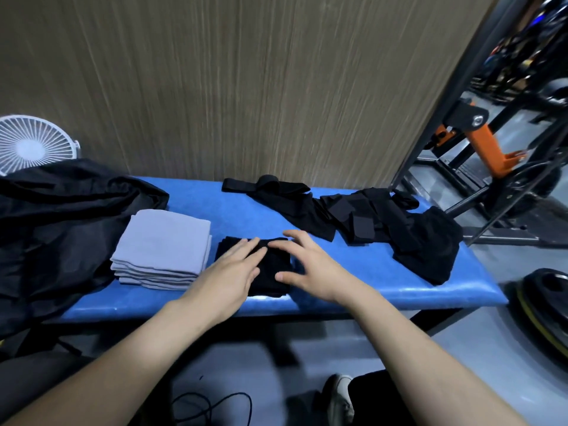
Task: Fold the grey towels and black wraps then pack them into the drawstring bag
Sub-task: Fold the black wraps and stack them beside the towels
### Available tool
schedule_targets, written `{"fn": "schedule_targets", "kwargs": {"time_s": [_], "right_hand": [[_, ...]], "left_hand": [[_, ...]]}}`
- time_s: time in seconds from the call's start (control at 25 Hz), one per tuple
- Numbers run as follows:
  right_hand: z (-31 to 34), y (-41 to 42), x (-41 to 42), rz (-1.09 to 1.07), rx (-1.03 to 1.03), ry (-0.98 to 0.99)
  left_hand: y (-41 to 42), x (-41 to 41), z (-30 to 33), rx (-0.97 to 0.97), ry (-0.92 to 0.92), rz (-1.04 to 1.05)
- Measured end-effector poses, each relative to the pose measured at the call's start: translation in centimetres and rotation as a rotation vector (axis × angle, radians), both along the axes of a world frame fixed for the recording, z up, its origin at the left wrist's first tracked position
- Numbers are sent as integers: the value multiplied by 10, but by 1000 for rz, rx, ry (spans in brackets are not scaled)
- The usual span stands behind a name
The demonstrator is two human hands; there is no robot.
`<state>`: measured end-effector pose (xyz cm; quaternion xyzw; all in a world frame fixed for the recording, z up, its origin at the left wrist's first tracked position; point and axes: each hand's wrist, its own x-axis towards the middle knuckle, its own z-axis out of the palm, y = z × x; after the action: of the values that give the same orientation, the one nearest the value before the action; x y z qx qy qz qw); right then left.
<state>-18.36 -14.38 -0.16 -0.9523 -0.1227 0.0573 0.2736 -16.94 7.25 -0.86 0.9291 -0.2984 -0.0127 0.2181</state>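
A folded black wrap (272, 265) lies on the blue bench (384, 281) near its front edge. My left hand (229, 272) rests flat on the wrap's left half with fingers straight. My right hand (307, 262) lies over its right half, fingers spread, thumb touching the fabric. Left of the wrap stands a neat stack of folded grey towels (164, 249). Several unfolded black wraps (362, 221) sprawl across the bench's back and right end. The black drawstring bag (55, 222) lies crumpled on the bench's left end.
A wood-grain wall (246, 87) rises right behind the bench. A white fan (33, 144) stands at the far left behind the bag. Gym equipment with an orange part (488, 146) and a weight plate (544, 305) sit on the floor to the right. A cable (215, 407) lies below.
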Motion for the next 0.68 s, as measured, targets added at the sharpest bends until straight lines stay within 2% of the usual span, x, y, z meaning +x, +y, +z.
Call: {"fn": "schedule_targets", "kwargs": {"time_s": [0.12, 0.2, 0.56, 0.68], "right_hand": [[-5, 3, 4, 42, -166, 21], [-7, 4, 6, 50, -195, 39], [-4, 13, 16, 49, -142, 37], [0, 8, 12, 32, -63, 15]], "left_hand": [[1, -2, -6, 110, -20, -16], [2, -3, -7, 160, -52, -3], [2, 3, -7, 135, -46, 69], [3, 4, -8, 61, -50, 77]]}}
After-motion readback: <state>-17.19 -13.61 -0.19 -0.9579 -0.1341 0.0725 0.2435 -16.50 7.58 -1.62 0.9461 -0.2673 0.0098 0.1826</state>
